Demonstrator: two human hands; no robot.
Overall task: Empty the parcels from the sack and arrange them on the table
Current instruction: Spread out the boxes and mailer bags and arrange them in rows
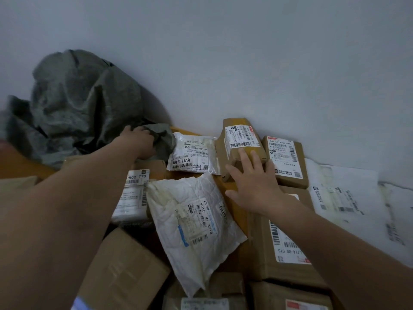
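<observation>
Gripping the sack [85, 104] by a fold, your left hand [139, 142] is curling its fingers round the grey cloth; your right hand [254, 186] is lying flat, fingers spread, tips touching the tilted box [241, 135]. The sack is slumping against the wall at the table's [20, 164] far left and parcels [125, 271] are covering the top, so you are probably finishing the emptying and starting to arrange. Next, I judge, you are needing to clear the sack and square that box with its neighbours. The small mailer [194, 153] is showing "60-6-7610", the big mailer [196, 220] "501E- M1 A21B", the taped parcel [134, 198] "P802 T70", the near box [286, 242] "714-00 015"
</observation>
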